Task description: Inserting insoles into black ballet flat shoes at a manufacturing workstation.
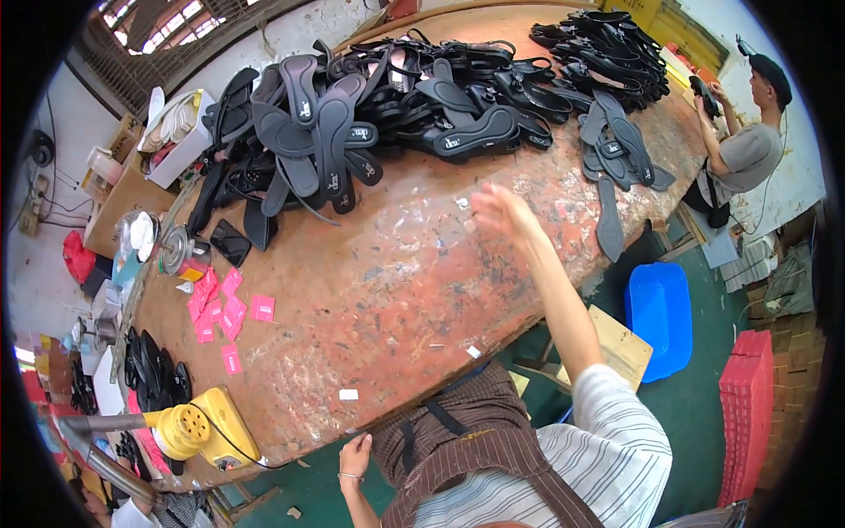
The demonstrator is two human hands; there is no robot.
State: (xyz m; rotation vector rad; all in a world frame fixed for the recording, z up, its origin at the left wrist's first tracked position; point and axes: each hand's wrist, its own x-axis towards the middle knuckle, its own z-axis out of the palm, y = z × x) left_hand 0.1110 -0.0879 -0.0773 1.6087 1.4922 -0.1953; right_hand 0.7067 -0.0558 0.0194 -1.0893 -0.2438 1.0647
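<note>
Sandals (334, 132) lie heaped on the surface (378, 290) beyond the right hand (502, 213), its grip empty and loosely spread, while I cannot tell whether the curled left hand (355, 458) holds anything; lifting singly should avoid tangles.
</note>
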